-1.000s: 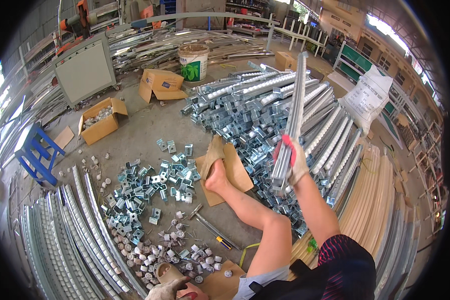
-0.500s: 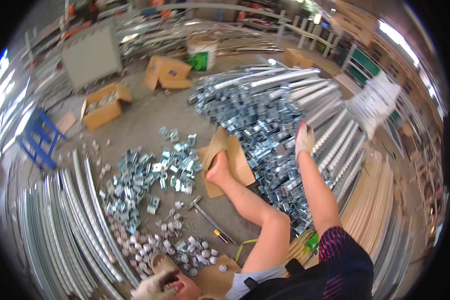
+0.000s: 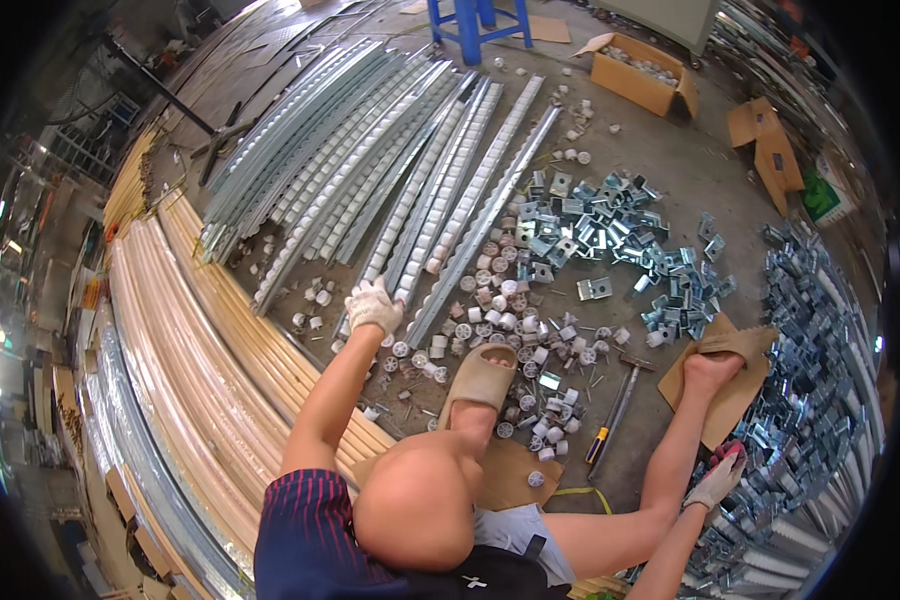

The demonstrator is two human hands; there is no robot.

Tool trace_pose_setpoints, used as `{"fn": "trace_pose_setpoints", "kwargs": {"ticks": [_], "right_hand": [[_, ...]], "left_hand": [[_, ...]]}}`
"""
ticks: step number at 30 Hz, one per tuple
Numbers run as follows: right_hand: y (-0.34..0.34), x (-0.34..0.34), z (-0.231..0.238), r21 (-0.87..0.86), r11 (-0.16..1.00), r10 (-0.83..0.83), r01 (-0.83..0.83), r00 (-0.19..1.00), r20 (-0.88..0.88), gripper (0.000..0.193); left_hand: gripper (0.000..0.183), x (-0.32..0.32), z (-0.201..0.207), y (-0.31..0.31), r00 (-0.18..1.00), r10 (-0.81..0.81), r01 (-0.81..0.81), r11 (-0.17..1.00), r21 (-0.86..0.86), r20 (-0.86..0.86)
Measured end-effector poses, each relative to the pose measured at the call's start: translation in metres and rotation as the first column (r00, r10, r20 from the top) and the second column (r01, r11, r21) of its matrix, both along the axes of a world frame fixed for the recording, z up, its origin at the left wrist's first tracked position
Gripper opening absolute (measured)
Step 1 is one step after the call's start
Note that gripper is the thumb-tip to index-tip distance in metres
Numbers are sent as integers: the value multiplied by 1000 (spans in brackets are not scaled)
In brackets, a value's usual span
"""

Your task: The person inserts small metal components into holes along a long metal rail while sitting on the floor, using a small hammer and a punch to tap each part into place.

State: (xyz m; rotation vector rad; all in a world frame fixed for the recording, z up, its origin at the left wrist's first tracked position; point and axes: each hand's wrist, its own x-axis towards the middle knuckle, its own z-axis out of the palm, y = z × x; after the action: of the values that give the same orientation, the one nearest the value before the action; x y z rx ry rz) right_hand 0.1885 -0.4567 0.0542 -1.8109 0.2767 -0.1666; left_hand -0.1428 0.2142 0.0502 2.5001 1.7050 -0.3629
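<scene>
My left hand [image 3: 373,307], in a whitish work glove, is closed over the near end of a roller track [image 3: 418,235], a metal channel lined with white rollers. More such tracks lie side by side around it. My right hand [image 3: 718,478], in a glove with red on the finger side, is off to the right with its fingers loosely curled and slightly apart. Nothing shows in it. It is nearest to a large heap of metal brackets [image 3: 800,400], beside my bare foot on a cardboard piece [image 3: 715,425].
Loose white rollers [image 3: 500,320] lie around my sandalled foot, with smaller brackets [image 3: 595,230] beyond. A hammer [image 3: 625,390] and a yellow-handled tool [image 3: 598,445] are on the floor. Long wrapped bars [image 3: 190,350] run at left. Farther off stand a blue stool [image 3: 470,35] and a carton of rollers [image 3: 635,85].
My view has swung left toward the roller tracks. The left hand has gone from near my sandalled foot to a track's end. The right hand has left the tracks on the right.
</scene>
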Motion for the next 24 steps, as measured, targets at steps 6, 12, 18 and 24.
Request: {"fn": "trace_pose_setpoints", "kwargs": {"ticks": [6,12,18,24], "right_hand": [[15,6,-26,94,978,198,-189,974,-106,19],[46,-14,-27,49,957,291,-287,946,-143,20],[65,-33,-29,-1,936,343,-351,915,-211,26],[46,-49,-44,22,956,289,-293,924,-251,25]], "left_hand": [[73,-35,-47,34,920,390,-392,917,-75,-39],[61,-57,-50,79,968,241,-251,938,-241,-72],[72,-87,-54,135,955,268,-293,783,-548,-128],[71,-42,-74,73,954,299,-297,921,-252,-33]]}}
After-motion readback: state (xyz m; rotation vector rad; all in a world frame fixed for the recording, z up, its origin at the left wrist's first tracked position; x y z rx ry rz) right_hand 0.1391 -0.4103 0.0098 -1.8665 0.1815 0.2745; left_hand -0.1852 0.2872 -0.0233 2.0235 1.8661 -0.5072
